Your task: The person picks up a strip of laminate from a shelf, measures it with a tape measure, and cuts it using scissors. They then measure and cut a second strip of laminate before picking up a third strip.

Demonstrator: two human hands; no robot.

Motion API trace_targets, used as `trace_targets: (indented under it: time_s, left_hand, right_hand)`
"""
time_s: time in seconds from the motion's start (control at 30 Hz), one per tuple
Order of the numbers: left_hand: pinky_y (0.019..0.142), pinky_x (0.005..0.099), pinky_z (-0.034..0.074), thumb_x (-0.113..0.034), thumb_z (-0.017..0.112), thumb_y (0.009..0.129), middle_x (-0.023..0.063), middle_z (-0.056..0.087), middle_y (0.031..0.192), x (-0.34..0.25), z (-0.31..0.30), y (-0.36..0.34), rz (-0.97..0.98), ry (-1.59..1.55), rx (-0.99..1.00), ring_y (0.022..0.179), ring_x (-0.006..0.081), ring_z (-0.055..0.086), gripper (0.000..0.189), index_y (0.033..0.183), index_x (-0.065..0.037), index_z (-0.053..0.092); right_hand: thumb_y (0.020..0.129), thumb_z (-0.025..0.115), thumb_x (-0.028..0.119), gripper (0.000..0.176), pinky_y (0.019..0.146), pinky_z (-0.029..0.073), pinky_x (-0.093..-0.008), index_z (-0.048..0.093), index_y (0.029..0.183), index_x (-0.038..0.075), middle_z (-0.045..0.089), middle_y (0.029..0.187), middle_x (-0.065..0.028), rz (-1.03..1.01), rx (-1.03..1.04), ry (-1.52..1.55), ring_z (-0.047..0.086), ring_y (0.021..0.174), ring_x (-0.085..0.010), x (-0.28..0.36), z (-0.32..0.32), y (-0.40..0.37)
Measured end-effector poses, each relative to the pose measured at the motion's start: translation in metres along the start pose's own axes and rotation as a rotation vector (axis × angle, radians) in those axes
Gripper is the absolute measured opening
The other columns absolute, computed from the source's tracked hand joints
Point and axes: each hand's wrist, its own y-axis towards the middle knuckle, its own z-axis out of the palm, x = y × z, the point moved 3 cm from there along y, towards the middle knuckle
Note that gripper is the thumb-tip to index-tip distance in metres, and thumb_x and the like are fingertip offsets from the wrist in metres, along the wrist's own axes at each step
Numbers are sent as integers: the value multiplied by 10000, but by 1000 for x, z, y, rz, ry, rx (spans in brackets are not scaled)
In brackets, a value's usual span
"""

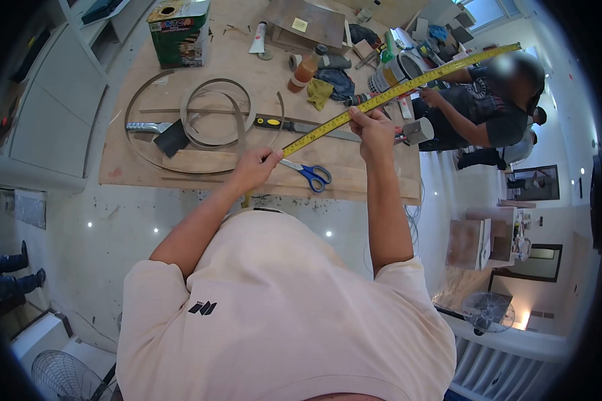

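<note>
A yellow tape measure blade (334, 123) is stretched between my two hands, slanting up to the right, its far end reaching past a co-worker. My left hand (256, 168) grips the blade's lower end, and part of it hangs below toward my shirt. Farther up, my right hand (373, 134) pinches the blade between thumb and fingers. Blue-handled scissors (314, 176) lie on the table between my forearms. Behind the blade rests a hand saw (314, 129) with a black and yellow handle. Coiled edging strip (219, 81) lies near my left hand, with a hammer-like tool (147, 127) beside it.
The wooden worktable (124, 164) also bears a green box (178, 33), a bottle of orange liquid (306, 69), a yellow cloth (320, 94), a white tube (258, 37) and a paint bucket (396, 71). A co-worker (478, 107) stands at the right edge. A fan (488, 311) stands lower right.
</note>
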Motion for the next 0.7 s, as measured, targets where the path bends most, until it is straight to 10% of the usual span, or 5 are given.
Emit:
trace_targets:
  time_s: [0.7]
  left_hand:
    - [594, 326, 431, -304, 594, 903, 64, 594, 666, -3, 1, 5, 31, -49, -46, 615, 149, 533, 299, 852, -14, 645]
  right_hand:
    - [822, 731, 85, 129, 577, 430, -222, 634, 822, -2, 633, 738, -49, 6, -22, 23, 548, 606, -110, -10, -7, -11]
